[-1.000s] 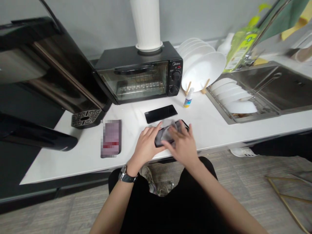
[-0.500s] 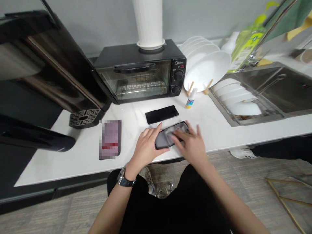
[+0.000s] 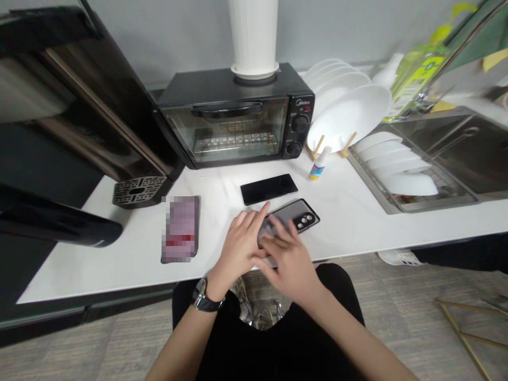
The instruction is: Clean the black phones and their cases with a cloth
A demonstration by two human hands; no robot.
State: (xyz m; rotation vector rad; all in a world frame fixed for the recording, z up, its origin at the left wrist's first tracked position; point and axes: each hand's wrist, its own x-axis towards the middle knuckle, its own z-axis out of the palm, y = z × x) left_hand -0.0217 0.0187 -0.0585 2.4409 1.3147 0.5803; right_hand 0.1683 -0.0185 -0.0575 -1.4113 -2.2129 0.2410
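A phone case with a black rim, a greyish back and camera holes at its right end lies near the counter's front edge. My left hand, with a watch on its wrist, holds the case's left end between thumb and fingers. Over that same end my right hand presses a thin grey cloth onto the case; its fingers are smeared by motion and hide most of the cloth. A black phone lies just behind the case. A small spray bottle stands to the right.
At the back, a toaster oven carries a white pot. A black machine and a pixelated flat item are on the left. White plates and a sink are on the right. A person's shoe shows below.
My right hand has slid with the cloth from the case's right end to its left end, uncovering the camera holes. My left hand still holds the case. The view has shifted slightly.
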